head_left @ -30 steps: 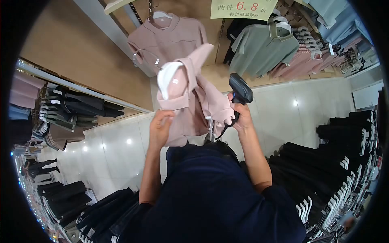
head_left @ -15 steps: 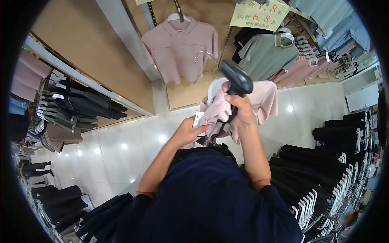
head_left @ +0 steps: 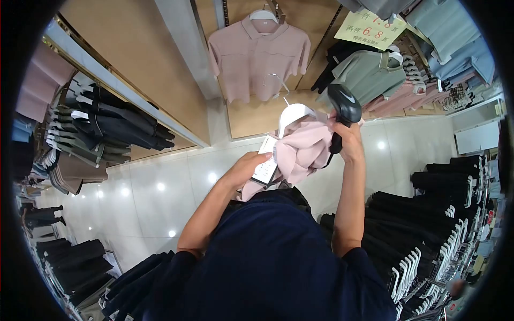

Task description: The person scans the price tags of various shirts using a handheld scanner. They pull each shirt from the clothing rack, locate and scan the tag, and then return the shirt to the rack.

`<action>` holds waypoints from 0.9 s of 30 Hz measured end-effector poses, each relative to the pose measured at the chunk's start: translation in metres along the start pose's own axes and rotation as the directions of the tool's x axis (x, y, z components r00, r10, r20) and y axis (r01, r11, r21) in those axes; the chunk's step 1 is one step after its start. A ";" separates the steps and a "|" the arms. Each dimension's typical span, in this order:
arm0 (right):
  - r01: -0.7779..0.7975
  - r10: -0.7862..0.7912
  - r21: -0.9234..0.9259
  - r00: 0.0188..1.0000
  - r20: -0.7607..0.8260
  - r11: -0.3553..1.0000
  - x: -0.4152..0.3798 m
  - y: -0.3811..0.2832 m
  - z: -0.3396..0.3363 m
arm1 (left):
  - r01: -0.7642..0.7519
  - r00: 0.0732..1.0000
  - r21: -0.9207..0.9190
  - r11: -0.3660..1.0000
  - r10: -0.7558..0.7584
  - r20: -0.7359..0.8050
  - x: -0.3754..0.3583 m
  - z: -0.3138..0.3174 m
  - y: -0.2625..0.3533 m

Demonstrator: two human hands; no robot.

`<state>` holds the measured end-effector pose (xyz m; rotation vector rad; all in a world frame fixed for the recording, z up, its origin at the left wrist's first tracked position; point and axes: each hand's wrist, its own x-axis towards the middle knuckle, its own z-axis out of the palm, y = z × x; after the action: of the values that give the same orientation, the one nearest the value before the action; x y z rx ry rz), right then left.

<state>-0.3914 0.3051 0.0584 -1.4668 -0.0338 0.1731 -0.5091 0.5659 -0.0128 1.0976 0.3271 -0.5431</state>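
My left hand (head_left: pixel 248 168) is closed, pinching a white price tag (head_left: pixel 266 161) with dark printing between thumb and fingers. Beside the tag, a pink shirt (head_left: pixel 300 152) hangs bunched in front of my body on a white hanger (head_left: pixel 294 113) with a metal hook. My right hand (head_left: pixel 350 140) is wrapped round the grip of a black handheld barcode scanner (head_left: pixel 345 104), held up at the right of the shirt. Some of the right fingers are hidden behind the grip. The scanner's underside and the shirt's lower part cannot be seen fully.
A second pink shirt (head_left: pixel 259 56) hangs on the wooden wall panel ahead. A yellow sale sign (head_left: pixel 370 29) hangs above green shirts (head_left: pixel 369 75) at the upper right. Dark trousers (head_left: pixel 115 120) hang at left, and racks of black garments (head_left: pixel 412 214) stand at right. Pale tiled floor (head_left: pixel 155 214) lies below.
My right hand has moved right with the scanner, away from the shirt's middle. The tag now shows its printed face more fully, and more of the white hanger is visible.
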 end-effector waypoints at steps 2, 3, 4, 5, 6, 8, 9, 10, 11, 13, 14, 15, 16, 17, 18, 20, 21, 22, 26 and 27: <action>-0.006 -0.007 -0.115 0.993 -0.115 0.993 -0.008 -0.002 0.008 | 0.019 0.999 -0.050 0.999 -0.022 -0.044 0.000 -0.011 0.000; -0.012 -0.018 -0.170 0.985 -0.170 0.985 -0.015 -0.005 0.012 | -0.025 0.999 0.007 1.000 0.025 -0.020 -0.001 -0.015 0.002; 0.063 -0.091 -0.167 0.982 -0.164 0.984 -0.027 -0.008 0.025 | -0.068 0.998 0.063 0.996 0.068 0.007 -0.001 -0.016 0.003; 0.017 -0.050 -0.183 0.983 -0.176 0.983 -0.045 -0.002 0.038 | -0.109 0.994 0.119 0.987 0.105 0.041 -0.002 -0.017 0.003; 0.011 -0.033 -0.167 0.991 -0.126 0.986 -0.058 -0.002 0.059 | -0.143 0.990 0.234 0.962 0.141 0.022 -0.004 -0.013 0.008; 0.057 -0.062 -0.228 0.998 -0.016 0.972 -0.072 0.018 0.088 | -0.204 0.974 0.456 0.866 0.225 0.009 -0.009 0.000 0.022; 0.123 -0.123 -0.277 0.992 0.016 0.953 -0.071 0.033 0.095 | -0.289 0.933 0.588 0.756 0.359 -0.002 -0.006 0.002 0.019; 0.189 -0.186 -0.321 0.982 0.040 0.928 -0.068 0.047 0.100 | -0.350 0.873 0.703 0.619 0.487 0.006 -0.003 0.002 0.013; 0.215 -0.211 -0.335 0.976 0.048 0.917 -0.067 0.057 0.104 | -0.382 0.795 0.800 0.463 0.606 0.030 -0.001 0.003 0.008; 0.158 -0.158 -0.276 0.987 0.024 0.948 -0.068 0.070 0.108 | -0.327 0.794 0.839 0.435 0.608 -0.006 -0.010 0.009 0.013; 0.114 -0.116 -0.226 0.993 0.005 0.967 -0.068 0.073 0.110 | -0.319 0.773 0.860 0.399 0.634 -0.007 -0.010 0.009 0.010; 0.053 -0.055 -0.166 0.998 -0.006 0.985 -0.068 0.075 0.112 | -0.311 0.750 0.879 0.361 0.661 -0.006 -0.009 0.010 0.009; -0.008 0.007 -0.107 1.000 -0.009 0.994 -0.066 0.075 0.113 | -0.331 0.730 0.884 0.331 0.683 0.018 -0.008 0.011 0.008; -0.048 0.048 -0.047 0.999 -0.008 0.998 -0.065 0.075 0.114 | -0.345 0.712 0.889 0.301 0.701 0.039 -0.006 0.012 0.006; -0.090 0.090 0.018 0.996 -0.007 0.996 -0.064 0.076 0.115 | -0.357 0.696 0.895 0.268 0.716 0.063 -0.007 0.013 0.007; -0.093 0.101 0.120 0.993 -0.062 0.988 -0.060 0.080 0.117 | -0.406 0.646 0.891 0.202 0.753 0.123 -0.009 0.013 0.014; -0.102 0.115 0.238 0.992 -0.044 0.966 -0.058 0.072 0.117 | -0.427 0.626 0.887 0.175 0.765 0.151 -0.014 0.015 0.018; -0.117 0.137 0.310 0.990 -0.044 0.943 -0.055 0.079 0.110 | -0.451 0.696 0.856 0.253 0.700 0.159 -0.020 0.015 0.027; -0.155 0.199 0.455 0.979 -0.049 0.877 -0.049 0.076 0.094 | -0.641 0.577 0.638 0.427 0.816 0.034 -0.003 -0.001 0.017; -0.155 0.199 0.487 0.979 -0.038 0.859 -0.049 0.079 0.089 | -0.612 0.632 0.607 0.507 0.775 -0.009 0.001 -0.009 0.012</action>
<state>-0.4584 0.3940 -0.0063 -0.9714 0.2055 0.2483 -0.5014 0.5778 -0.0075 1.7644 -0.0821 0.3155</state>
